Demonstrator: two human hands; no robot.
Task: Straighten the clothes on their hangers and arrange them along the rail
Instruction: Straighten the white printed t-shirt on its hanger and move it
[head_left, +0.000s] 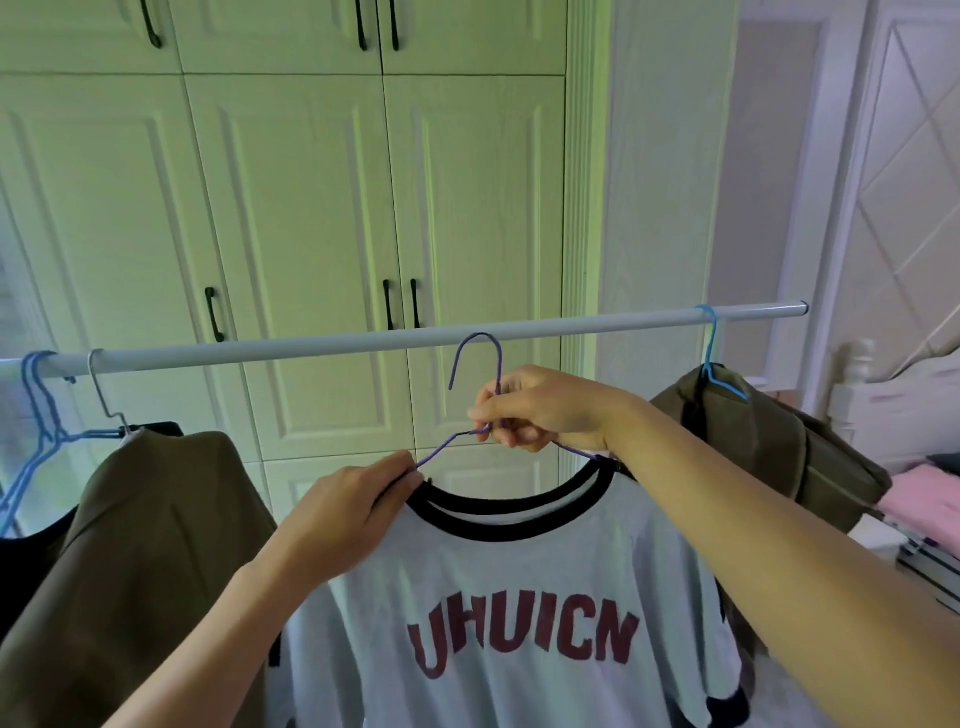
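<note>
- White T-shirt (509, 597), black-trimmed collar, hangs limp and soft, probably light; it lies below the rail, not yet hooked on.
- Left hand (343, 514): grip closed, pinching the collar where the hanger's shoulder wire enters.
- Right hand (545, 408): grip closed on the neck of the purple hanger (483, 364), thin wire likely springy; best held at the neck.
- Rail (395, 338): bare between olive garments (156, 519).
</note>
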